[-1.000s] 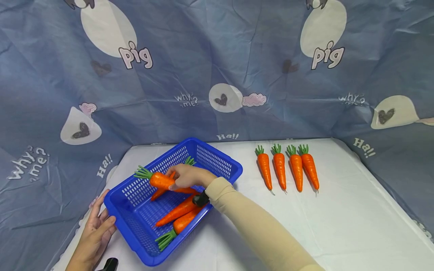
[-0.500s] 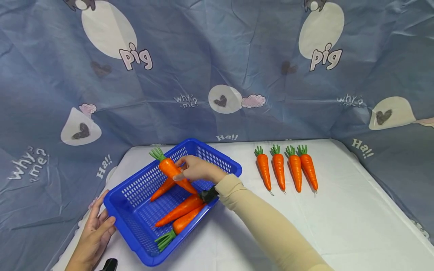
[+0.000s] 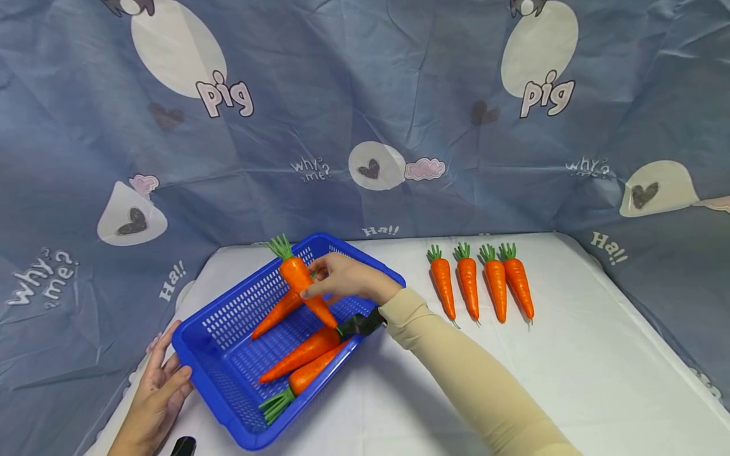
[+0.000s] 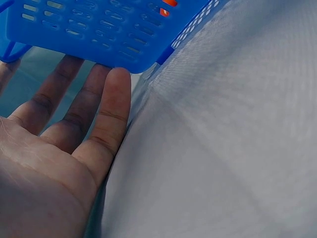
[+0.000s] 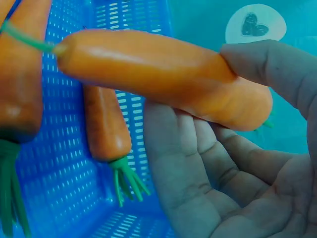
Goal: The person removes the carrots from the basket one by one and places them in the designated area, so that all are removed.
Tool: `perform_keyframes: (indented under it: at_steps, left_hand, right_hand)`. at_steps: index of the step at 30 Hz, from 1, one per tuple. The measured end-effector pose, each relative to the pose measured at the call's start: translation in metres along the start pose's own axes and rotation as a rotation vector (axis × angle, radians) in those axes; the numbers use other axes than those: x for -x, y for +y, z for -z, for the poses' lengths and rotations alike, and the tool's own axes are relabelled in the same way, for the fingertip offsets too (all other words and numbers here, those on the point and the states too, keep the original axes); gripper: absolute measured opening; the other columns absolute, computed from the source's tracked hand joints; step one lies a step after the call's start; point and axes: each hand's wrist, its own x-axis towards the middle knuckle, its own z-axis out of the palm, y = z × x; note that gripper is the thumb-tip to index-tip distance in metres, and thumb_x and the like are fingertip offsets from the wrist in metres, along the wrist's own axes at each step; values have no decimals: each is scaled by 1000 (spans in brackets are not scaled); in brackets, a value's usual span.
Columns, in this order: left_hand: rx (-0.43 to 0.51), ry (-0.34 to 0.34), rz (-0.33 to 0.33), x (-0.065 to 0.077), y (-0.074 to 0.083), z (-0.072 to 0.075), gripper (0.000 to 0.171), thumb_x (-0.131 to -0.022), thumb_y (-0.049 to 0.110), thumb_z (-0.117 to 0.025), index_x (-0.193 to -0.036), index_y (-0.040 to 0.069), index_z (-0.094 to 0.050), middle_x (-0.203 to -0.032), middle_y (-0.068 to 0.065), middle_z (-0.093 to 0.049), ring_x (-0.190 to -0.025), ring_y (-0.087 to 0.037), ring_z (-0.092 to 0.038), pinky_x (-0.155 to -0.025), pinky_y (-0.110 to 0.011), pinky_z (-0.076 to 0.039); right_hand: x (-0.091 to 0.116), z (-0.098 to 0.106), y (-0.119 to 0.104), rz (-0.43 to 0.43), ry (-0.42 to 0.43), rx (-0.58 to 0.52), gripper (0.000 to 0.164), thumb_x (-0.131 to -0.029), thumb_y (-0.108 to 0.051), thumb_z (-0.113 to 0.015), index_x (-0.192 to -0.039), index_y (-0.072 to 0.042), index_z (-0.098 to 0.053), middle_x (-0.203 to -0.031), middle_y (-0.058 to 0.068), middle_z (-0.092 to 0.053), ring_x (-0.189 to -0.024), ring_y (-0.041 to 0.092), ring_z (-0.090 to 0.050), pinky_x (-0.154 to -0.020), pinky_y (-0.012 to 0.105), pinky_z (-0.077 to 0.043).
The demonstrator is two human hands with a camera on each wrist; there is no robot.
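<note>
My right hand [image 3: 345,278] pinches an orange carrot [image 3: 302,278] between thumb and fingers, over the blue basket [image 3: 208,396]. The carrot's green top points up and away, its thin tip down toward the basket floor. In the right wrist view the thumb lies along one side of the held carrot [image 5: 148,69], the fingers under it. My left hand [image 3: 154,396] touches the basket's left end from outside, thumb and fingertips at the rim; the left wrist view shows its fingers nearly straight against the basket [image 4: 99,34]. Inside lie a carrot [image 3: 279,313] under the held one and two nearer carrots [image 3: 305,354].
Several carrots [image 3: 467,282] lie in a row on the white tablecloth [image 3: 570,354], right of the basket, green tops toward the back. A blue printed curtain [image 3: 456,126] hangs behind the table. A black strap piece [image 3: 367,322] on the right wrist overlaps the basket's near rim.
My right hand has moved right and slightly back with the carrot, which has turned from lying nearly flat to a steeper slant, green top up. The left hand and basket have stayed almost still.
</note>
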Motion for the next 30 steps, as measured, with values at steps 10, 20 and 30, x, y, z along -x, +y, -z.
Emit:
perform_keyframes:
  at_steps: [10,20,30]
  left_hand:
    - [5,0,0,-4,0,-2,77,-110,-5,-45,-173,28,-16,-155,14,-57,-131,-4,-66,-96,-25,-62]
    - [-18,15,36,-1,0,5,79,-111,-5,-45,-173,31,-14,-154,19,-54,-130,-1,-66,-93,-24,-62]
    - [-6,18,16,0,-4,6,79,-109,-7,-45,-174,27,-13,-155,20,-54,-131,0,-65,-90,-24,-61]
  right_hand:
    - [26,19,-2,14,38,-6,53,-96,-16,-82,-138,1,-54,-95,5,-55,-88,21,-68,-81,38,-68]
    - [46,30,0,50,104,35,49,-95,-17,-84,-130,1,-55,-92,5,-53,-88,26,-66,-78,40,-68]
    - [71,38,8,44,138,62,47,-93,-19,-85,-126,-4,-54,-96,5,-54,-81,19,-63,-74,37,-68]
